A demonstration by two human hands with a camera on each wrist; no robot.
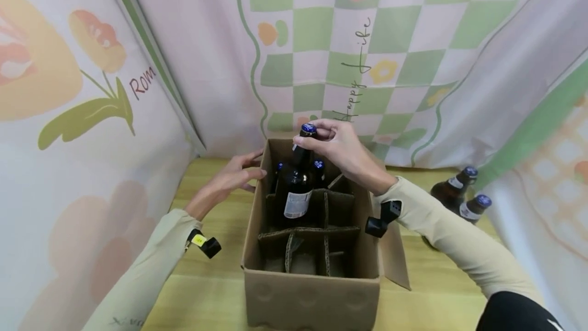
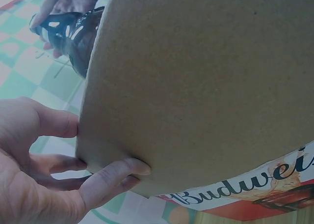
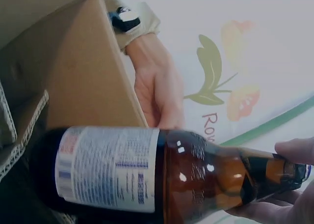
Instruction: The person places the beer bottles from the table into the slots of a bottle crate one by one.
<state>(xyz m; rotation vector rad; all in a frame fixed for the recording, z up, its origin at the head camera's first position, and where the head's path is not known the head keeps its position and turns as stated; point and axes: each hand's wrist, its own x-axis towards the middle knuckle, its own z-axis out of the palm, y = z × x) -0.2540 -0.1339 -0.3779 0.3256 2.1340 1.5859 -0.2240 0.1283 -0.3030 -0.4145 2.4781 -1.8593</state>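
Observation:
In the head view my right hand pinches the capped neck of a brown beer bottle. The bottle hangs upright, its lower part inside a cardboard box with dividers. Its white label and amber shoulder fill much of the right wrist view. My left hand touches the box's far left corner, its fingers fairly straight along the rim and side. In the left wrist view those fingertips rest on plain cardboard above the printed lettering. Blue bottle caps show in the back compartments.
Two more capped bottles stand on the wooden table to the right, partly behind my right forearm. A box flap sticks out on the right side. Patterned curtains enclose the back and sides.

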